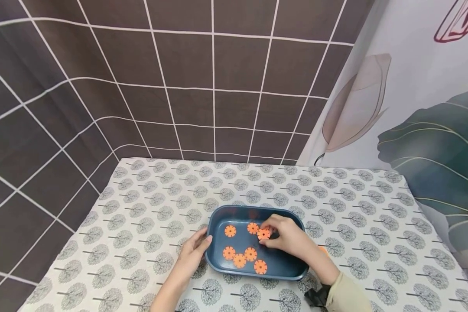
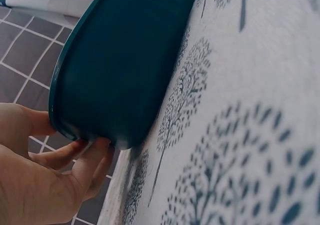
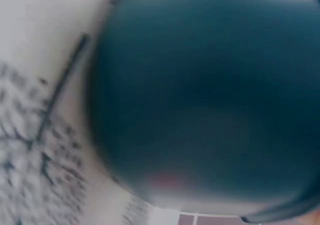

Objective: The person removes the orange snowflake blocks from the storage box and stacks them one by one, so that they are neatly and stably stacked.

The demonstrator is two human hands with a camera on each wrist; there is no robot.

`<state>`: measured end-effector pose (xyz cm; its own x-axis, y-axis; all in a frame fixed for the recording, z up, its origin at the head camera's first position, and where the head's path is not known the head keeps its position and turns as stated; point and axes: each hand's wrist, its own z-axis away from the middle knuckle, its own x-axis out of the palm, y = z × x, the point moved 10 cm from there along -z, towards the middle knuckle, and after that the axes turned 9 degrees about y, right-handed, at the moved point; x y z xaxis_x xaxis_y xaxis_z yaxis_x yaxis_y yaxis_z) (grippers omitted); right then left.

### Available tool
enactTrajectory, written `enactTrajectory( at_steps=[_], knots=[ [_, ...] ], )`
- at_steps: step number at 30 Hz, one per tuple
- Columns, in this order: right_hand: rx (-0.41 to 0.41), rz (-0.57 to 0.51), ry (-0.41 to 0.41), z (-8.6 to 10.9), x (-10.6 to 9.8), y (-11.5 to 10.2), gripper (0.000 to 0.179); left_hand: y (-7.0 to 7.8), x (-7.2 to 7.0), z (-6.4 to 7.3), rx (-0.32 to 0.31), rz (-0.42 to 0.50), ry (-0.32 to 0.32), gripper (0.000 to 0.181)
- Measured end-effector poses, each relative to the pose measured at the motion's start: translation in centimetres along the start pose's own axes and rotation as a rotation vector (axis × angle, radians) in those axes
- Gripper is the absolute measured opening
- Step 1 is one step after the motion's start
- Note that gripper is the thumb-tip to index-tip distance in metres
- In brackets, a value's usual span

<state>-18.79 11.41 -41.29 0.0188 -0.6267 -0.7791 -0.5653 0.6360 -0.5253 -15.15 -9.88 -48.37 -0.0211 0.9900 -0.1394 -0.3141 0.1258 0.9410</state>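
A dark blue oblong tray point(image 1: 281, 264) lies on the patterned cloth, with several orange notched discs point(image 1: 260, 267) on its floor. My left hand point(image 1: 193, 251) grips the tray's left end, thumb over the rim; in the left wrist view the fingers of that hand point(image 2: 60, 175) bear on the tray's outer wall point(image 2: 120, 75). Over the tray's right half, my right hand point(image 1: 286, 234) pinches one orange disc point(image 1: 263, 234) between thumb and fingers. Another orange disc point(image 1: 252, 228) lies just left of it. The right wrist view holds mostly the blurred tray wall point(image 3: 200, 85).
Beneath the tray is a white cloth point(image 1: 160, 216) printed with grey trees. Something orange point(image 1: 323, 250) shows partly behind the right forearm, outside the tray. A dark tiled-pattern curtain point(image 1: 234, 108) stands behind, and a leaf-print hanging point(image 1: 425, 130) is at the right.
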Motion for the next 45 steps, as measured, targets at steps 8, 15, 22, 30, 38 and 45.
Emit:
enactTrajectory(
  at_steps=[8,15,22,30,38,45],
  knots=[
    [0.008,-0.026,0.042,0.4,-1.8,0.4,0.028,0.3,0.0,-0.1,0.01,-0.012,-0.001,0.06],
    [0.028,-0.035,0.081,1.1,-3.0,0.6,0.028,0.2,0.2,-0.1,0.002,-0.012,-0.006,0.06],
    [0.034,0.007,0.157,2.1,-4.9,1.0,0.032,-0.1,-0.2,-0.1,-0.032,-0.015,0.013,0.061],
    [0.046,0.034,0.183,3.3,-6.7,1.5,0.029,0.0,-0.3,0.0,-0.03,-0.013,0.004,0.061],
    [0.069,0.062,0.192,4.6,-8.0,2.4,0.03,0.2,0.0,0.1,-0.007,-0.005,-0.029,0.061],
    [0.035,0.087,0.235,5.8,-9.3,3.0,0.034,0.3,0.2,0.1,-0.006,0.007,-0.03,0.06]
  ],
)
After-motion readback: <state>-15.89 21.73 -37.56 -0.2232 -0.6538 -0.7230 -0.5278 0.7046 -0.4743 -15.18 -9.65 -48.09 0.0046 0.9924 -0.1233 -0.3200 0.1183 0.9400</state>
